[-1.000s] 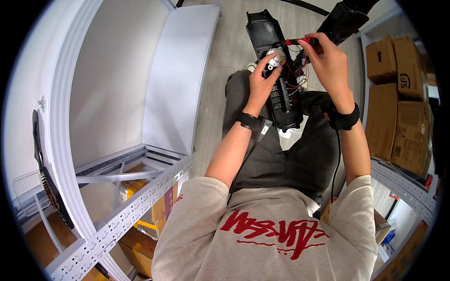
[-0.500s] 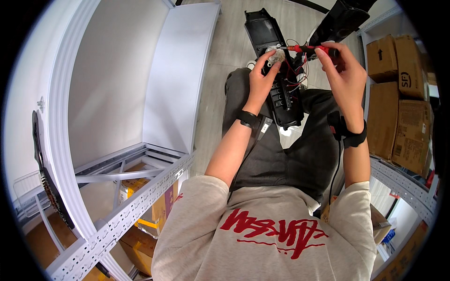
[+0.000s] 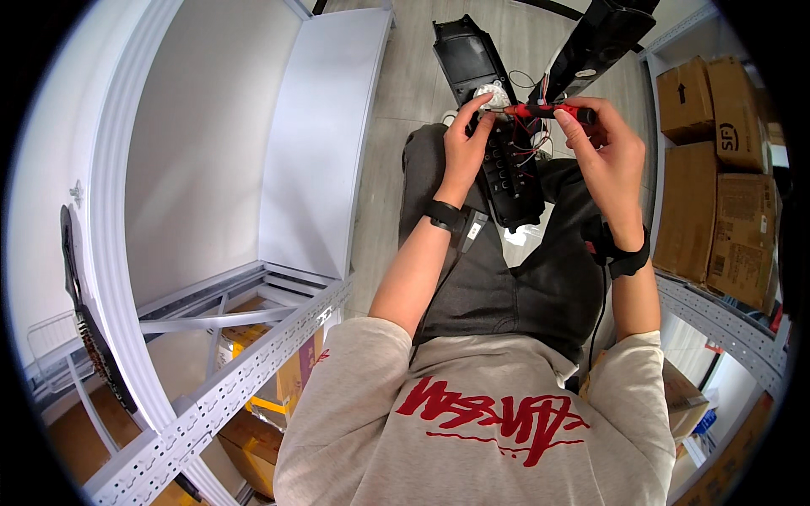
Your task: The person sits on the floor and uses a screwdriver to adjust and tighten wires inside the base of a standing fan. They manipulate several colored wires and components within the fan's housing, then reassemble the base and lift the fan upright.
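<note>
A red and black screwdriver (image 3: 540, 110) lies nearly level in my right hand (image 3: 603, 143), closed round its handle. The screwdriver's tip points left, to the lower edge of a white round part (image 3: 491, 91). My left hand (image 3: 464, 152) pinches that white part with thumb and fingertips, partly covering it. Underneath is a long black plastic housing (image 3: 466, 59), lying over my lap, with a row of raised shapes along its lower half. Thin red, black and white wires (image 3: 533, 139) run from the housing toward a second long black casing (image 3: 599, 46).
Cardboard boxes (image 3: 688, 198) fill the shelf on my right. At left stands a metal shelf frame (image 3: 228, 371) with a pale panel (image 3: 325, 143) and more boxes below. Black straps circle both wrists, and cables trail from them.
The screwdriver and my right hand have moved slightly down and left, bringing the tip to the white part's lower edge. More of the white part shows now. The second casing has shifted slightly left.
</note>
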Tool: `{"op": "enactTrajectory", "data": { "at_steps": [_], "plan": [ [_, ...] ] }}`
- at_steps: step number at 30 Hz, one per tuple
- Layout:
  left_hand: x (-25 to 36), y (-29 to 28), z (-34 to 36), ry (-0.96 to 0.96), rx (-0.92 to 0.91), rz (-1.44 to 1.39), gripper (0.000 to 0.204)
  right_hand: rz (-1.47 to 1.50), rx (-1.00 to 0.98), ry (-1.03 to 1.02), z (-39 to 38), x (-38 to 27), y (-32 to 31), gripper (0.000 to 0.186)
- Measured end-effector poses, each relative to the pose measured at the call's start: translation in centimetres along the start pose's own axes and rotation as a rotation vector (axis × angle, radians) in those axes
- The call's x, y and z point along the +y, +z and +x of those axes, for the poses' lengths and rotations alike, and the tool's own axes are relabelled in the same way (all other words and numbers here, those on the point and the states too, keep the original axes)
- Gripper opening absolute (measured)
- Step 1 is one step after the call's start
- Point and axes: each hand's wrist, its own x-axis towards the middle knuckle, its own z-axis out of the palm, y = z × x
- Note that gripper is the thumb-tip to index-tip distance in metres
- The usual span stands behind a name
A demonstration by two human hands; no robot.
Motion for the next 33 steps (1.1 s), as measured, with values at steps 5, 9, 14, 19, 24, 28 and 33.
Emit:
{"op": "enactTrajectory", "data": {
  "at_steps": [5, 9, 14, 19, 24, 28, 33],
  "plan": [
    [0.1, 0.0, 0.0, 0.002, 0.013, 0.008, 0.030, -0.026, 0.016, -0.014, -0.2, 0.0, 0.2, 0.022],
    [0.3, 0.1, -0.1, -0.015, 0.015, -0.020, 0.029, -0.072, 0.013, -0.022, -0.4, 0.0, 0.2, 0.022],
    [0.2, -0.1, -0.1, -0.017, -0.001, -0.007, 0.031, -0.003, 0.022, -0.016, -0.7, 0.0, 0.2, 0.022],
    [0.0, -0.1, -0.1, -0.037, -0.014, -0.034, 0.030, 0.074, 0.035, -0.014, -0.9, 0.1, 0.3, 0.022],
    [0.2, 0.1, -0.1, -0.016, 0.023, -0.041, 0.028, 0.056, 0.040, 0.007, -1.0, 0.7, 0.4, 0.022],
    [0.1, -0.1, -0.1, -0.022, 0.008, -0.031, 0.029, 0.034, 0.041, 0.006, -1.0, 0.9, 0.4, 0.022],
    [-0.1, 0.0, -0.1, -0.020, 0.028, -0.023, 0.027, 0.015, 0.062, -0.044, -1.3, 0.4, 0.5, 0.022]
  ]
}}
